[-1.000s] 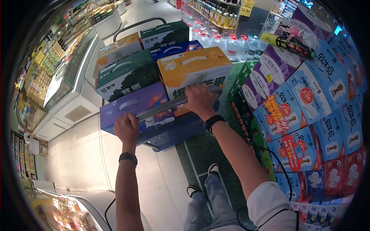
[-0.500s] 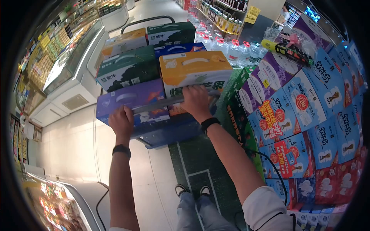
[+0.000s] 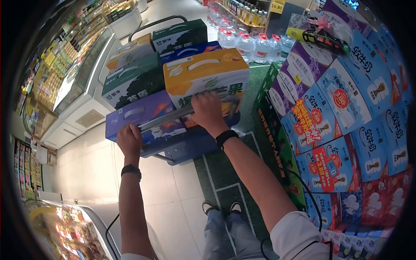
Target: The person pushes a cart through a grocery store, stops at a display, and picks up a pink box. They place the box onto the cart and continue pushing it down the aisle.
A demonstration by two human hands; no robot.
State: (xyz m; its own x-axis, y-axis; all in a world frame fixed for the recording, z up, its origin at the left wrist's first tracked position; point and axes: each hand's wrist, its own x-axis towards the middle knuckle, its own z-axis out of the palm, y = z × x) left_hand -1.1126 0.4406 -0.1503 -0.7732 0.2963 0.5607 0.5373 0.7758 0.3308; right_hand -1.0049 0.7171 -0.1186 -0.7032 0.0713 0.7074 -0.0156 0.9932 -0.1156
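Beyond the cart handle (image 3: pixel 166 118) in both hands (image 3: pixel 129 139) (image 3: pixel 207 109), a yellow "芒果" carton (image 3: pixel 208 71).

Blue cart (image 3: pixel 195 147) held stacked boxes, ahead of both hands. Purple box (image 3: pixel 117 123) just past left hand (image 3: pixel 130 141); yellow box (image 3: pixel 208 69) just past right hand (image 3: pixel 208 112). Green box (image 3: pixel 134 78) and blue box (image 3: pixel 190 51) farther out. Direct deck contact hidden. Pale tile floor (image 3: pixel 86 164) lay left of left hand; green mat (image 3: pixel 223 169) below right hand, right shoe (image 3: pixel 235 208) on it.
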